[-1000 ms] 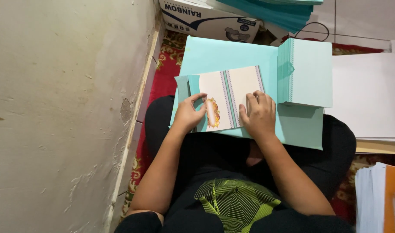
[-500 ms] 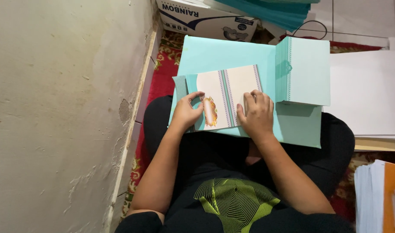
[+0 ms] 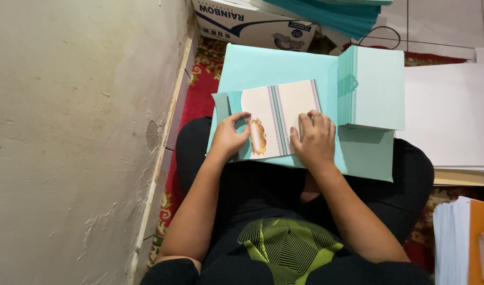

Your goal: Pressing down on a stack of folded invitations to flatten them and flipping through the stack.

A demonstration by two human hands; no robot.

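A plastered wall [image 3: 67,132] fills the left side, and a red patterned rug [image 3: 197,89] runs along its foot under the seated person. Across the lap lies a large pale teal sheet [image 3: 273,68] that serves as a work surface. On its right part stands a stack of folded teal cards [image 3: 376,87], its edges squared and 1 scalloped border showing along the left side. Well to the right lie white paper sheets [image 3: 453,111], and a printed cardboard box [image 3: 242,24] sits at the top by the wall.

The card [image 3: 276,119] in hand lies flat on the teal sheet, just left of the stack: cream panels, striped teal bands down the middle, an orange floral oval near its lower left. It looks light and thin, stiff enough to hold a crease but easy to dent or smudge, so the plain margins and outer edges seem the safest places to hold it, not the printed oval.

The left hand [image 3: 228,138] curls over the card's left flap, thumb and forefinger pinching its edge beside the oval. The right hand [image 3: 315,141] lies open, palm down, fingers spread and pressing the right panel flat. Both forearms reach forward from the body, elbows bent, wrists low over the lap.
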